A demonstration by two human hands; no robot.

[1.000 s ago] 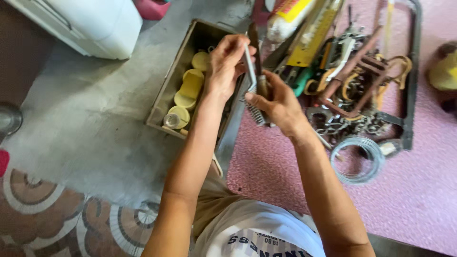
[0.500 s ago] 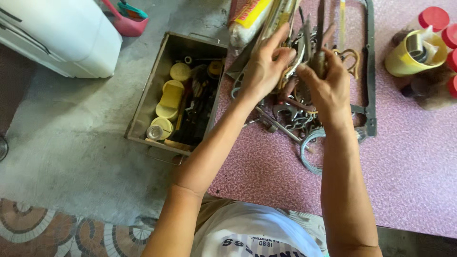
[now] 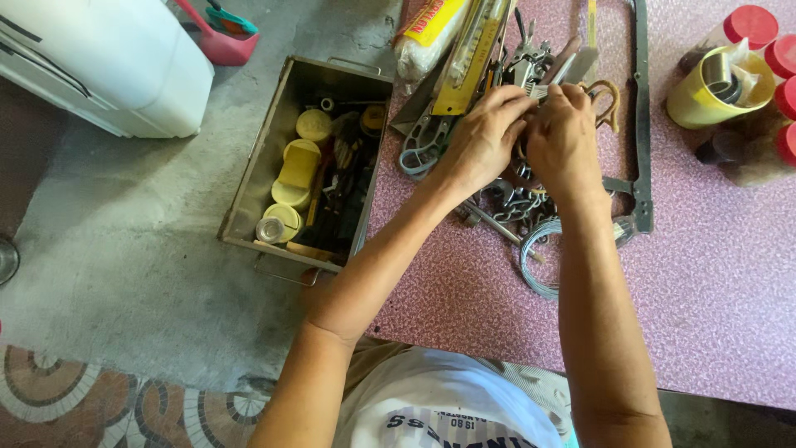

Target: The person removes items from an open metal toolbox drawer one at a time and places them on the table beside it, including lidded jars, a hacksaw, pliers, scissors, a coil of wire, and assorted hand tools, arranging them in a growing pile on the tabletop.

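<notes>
My left hand [image 3: 483, 139] and my right hand [image 3: 564, 137] meet over a heap of metal tools [image 3: 518, 203] on the pink speckled table [image 3: 713, 274]. The fingertips of both are closed on a small grey metal tool [image 3: 537, 90] with a bristly end, held low against the heap. Just what it is cannot be made out. Snips with grey handles [image 3: 423, 148] lie right beside my left hand. A long black saw frame [image 3: 640, 124] runs along the right of my right hand.
An open metal toolbox [image 3: 249, 195] with yellow lids and dark tools stands on the concrete floor left of the table. A wire coil [image 3: 537, 267] lies near my right forearm. Red-capped containers [image 3: 717, 87] stand far right. A white appliance [image 3: 108, 58] sits top left.
My hands moved from above the toolbox to the table, then dropped onto the tool heap. The long tool held upright before now lies low among the others.
</notes>
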